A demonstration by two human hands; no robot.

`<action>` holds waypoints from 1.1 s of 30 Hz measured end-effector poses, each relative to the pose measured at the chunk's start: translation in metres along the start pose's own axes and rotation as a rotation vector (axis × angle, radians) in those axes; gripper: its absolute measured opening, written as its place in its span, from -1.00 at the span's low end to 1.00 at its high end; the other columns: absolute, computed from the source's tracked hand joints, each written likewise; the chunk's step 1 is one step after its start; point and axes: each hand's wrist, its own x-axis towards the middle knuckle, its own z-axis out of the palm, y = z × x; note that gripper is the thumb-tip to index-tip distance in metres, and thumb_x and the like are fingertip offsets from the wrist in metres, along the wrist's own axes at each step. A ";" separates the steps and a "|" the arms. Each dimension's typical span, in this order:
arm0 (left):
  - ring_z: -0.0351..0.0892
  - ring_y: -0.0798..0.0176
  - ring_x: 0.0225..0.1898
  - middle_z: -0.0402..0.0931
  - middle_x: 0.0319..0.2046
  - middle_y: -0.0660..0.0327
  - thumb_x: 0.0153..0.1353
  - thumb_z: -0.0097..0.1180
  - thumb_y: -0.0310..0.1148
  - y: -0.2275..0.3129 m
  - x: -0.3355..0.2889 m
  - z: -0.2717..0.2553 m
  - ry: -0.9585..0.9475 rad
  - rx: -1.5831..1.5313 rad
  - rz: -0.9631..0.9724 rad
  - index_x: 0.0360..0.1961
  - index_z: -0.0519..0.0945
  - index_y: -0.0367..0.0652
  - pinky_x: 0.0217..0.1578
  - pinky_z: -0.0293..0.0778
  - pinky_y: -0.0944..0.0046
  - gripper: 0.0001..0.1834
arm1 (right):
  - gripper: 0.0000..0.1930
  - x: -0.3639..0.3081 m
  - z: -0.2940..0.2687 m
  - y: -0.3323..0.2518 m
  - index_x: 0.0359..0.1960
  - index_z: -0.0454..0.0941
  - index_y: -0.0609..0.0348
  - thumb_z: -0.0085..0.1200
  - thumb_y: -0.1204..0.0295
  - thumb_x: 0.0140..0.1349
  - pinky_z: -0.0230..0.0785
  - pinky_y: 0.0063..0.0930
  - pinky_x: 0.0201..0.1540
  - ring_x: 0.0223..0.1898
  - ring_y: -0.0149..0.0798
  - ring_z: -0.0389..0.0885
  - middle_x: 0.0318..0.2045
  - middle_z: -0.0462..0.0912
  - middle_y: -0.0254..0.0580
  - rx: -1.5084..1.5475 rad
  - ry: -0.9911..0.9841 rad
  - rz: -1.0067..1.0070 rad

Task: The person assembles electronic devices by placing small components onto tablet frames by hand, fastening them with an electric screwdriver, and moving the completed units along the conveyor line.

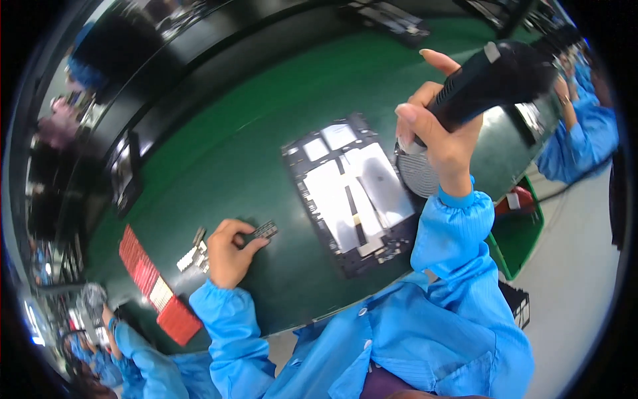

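My left hand (229,256) pinches a small dark rectangular part with light spots (266,230) between thumb and fingers, just above the green table. In my right hand (448,136), raised over the right side, is a thick black power tool (492,78) that looks like an electric screwdriver; its tip is hard to make out. Between my hands lies an opened tablet (340,258), its silvery battery cells (379,179) and ribbon cables exposed. A round ringed grey dish (417,174) sits at the tablet's right edge, partly behind my right hand.
Several small metal parts (194,257) lie left of my left hand. Beyond them is a long red strip or holder (176,319) with a pale section. A green bin (512,249) stands below the table's right edge. Co-workers in blue sleeves (585,143) are at both sides.
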 end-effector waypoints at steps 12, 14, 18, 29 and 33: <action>0.38 0.51 -0.57 0.48 -0.57 0.31 -0.21 0.35 -0.61 -0.008 0.020 -0.004 -0.230 -0.263 -0.169 -0.54 0.61 -0.32 -0.55 0.29 0.51 -0.84 | -0.64 -0.030 -0.062 0.035 -0.20 0.36 0.32 0.23 0.66 -0.04 0.30 -0.63 -0.63 -0.68 -0.48 0.46 -0.63 0.51 -0.30 0.143 0.182 0.164; 0.38 0.47 -0.59 0.48 -0.57 0.27 -0.24 0.36 -0.59 0.004 0.021 -0.002 -0.154 -0.062 -0.068 -0.56 0.59 -0.32 -0.57 0.28 0.49 -0.82 | -0.63 -0.032 -0.061 0.040 -0.19 0.36 0.31 0.24 0.65 -0.04 0.30 -0.63 -0.63 -0.68 -0.50 0.45 -0.64 0.51 -0.30 0.149 0.173 0.171; 0.38 0.45 -0.60 0.48 -0.58 0.25 -0.26 0.37 -0.59 0.010 0.020 -0.002 -0.119 0.011 -0.027 -0.60 0.56 -0.34 -0.57 0.29 0.47 -0.81 | -0.61 -0.034 -0.059 0.045 -0.18 0.36 0.27 0.26 0.63 -0.04 0.31 -0.63 -0.63 -0.67 -0.50 0.45 -0.64 0.50 -0.29 0.165 0.149 0.201; 0.43 0.48 -0.47 0.53 -0.41 0.23 -0.13 0.29 -0.65 -0.028 0.008 0.001 -0.067 -0.265 -0.084 -0.56 0.56 -0.31 -0.49 0.32 0.52 -0.87 | -0.61 -0.033 -0.056 0.044 -0.15 0.32 0.31 0.19 0.68 -0.01 0.29 -0.62 -0.61 -0.66 -0.49 0.45 -0.64 0.48 -0.29 0.144 0.106 0.276; 0.49 0.42 -0.37 0.54 -0.33 0.14 0.00 0.18 -0.70 -0.020 0.001 0.001 0.083 -0.534 -0.088 -0.47 0.52 -0.32 -0.32 0.43 0.47 -0.89 | -0.63 -0.034 -0.058 0.049 -0.16 0.32 0.31 0.19 0.68 -0.01 0.30 -0.61 -0.61 -0.67 -0.49 0.45 -0.64 0.49 -0.29 0.124 0.106 0.279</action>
